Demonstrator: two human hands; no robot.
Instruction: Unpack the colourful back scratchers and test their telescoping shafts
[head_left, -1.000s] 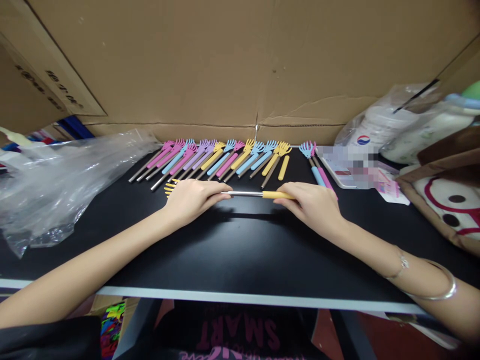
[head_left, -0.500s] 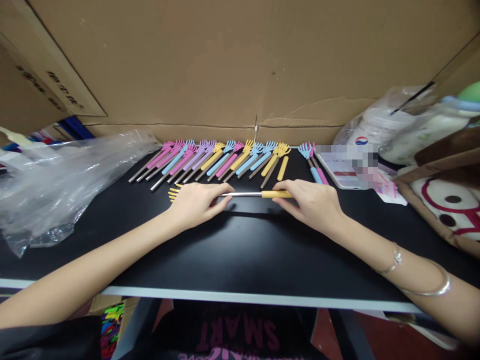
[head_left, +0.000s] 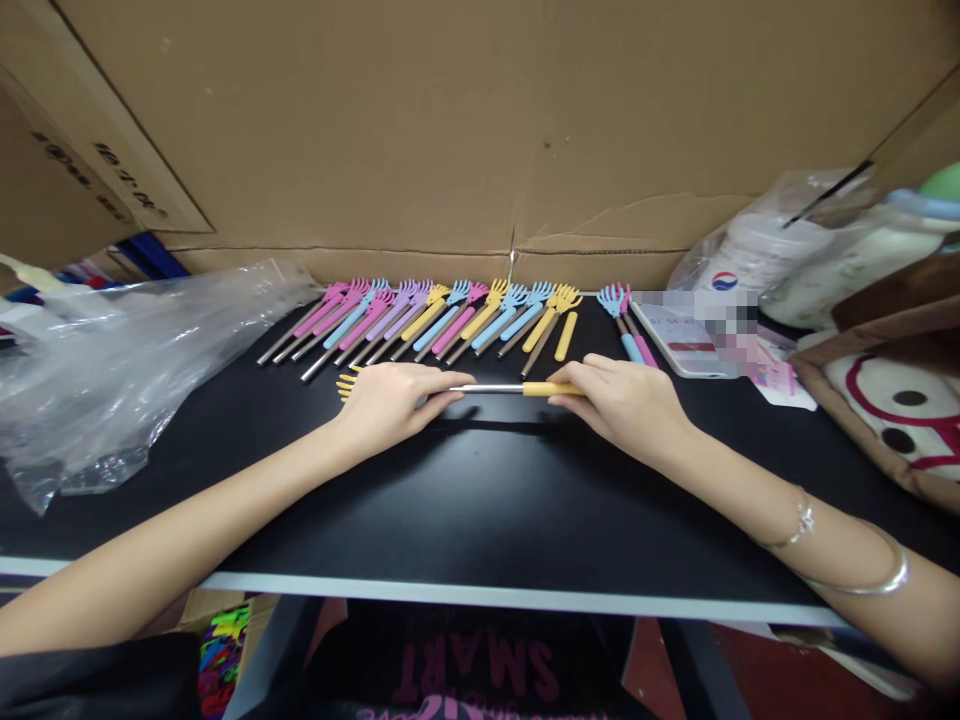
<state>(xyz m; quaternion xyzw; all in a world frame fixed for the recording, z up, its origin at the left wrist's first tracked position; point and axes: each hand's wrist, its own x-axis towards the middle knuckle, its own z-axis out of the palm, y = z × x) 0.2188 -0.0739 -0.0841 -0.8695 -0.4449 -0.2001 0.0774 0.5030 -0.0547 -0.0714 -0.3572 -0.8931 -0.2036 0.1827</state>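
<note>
Between my two hands a yellow back scratcher (head_left: 495,389) lies level just above the black table. My left hand (head_left: 394,398) is closed around its metal rod near the clawed head, whose yellow prongs stick out past the knuckles. My right hand (head_left: 619,400) pinches the yellow handle sleeve (head_left: 541,389) on the rod's other end. Behind them lies a row of back scratchers (head_left: 442,320) in pink, blue, purple and yellow, with loose sleeves laid among the rods. One loose yellow sleeve (head_left: 566,337) rests at the row's right end.
Two back scratchers (head_left: 628,335) with sleeves lie apart, right of the row, beside a white phone-like device (head_left: 686,350). A clear plastic bag (head_left: 127,370) covers the left side. Cardboard (head_left: 360,130) walls the back. A cup (head_left: 772,250) and a brown plush-like bag (head_left: 892,400) stand right.
The fingers of my right hand have shifted slightly on the yellow sleeve, and that hand sits a little farther right. My left hand keeps its hold with hardly any movement.
</note>
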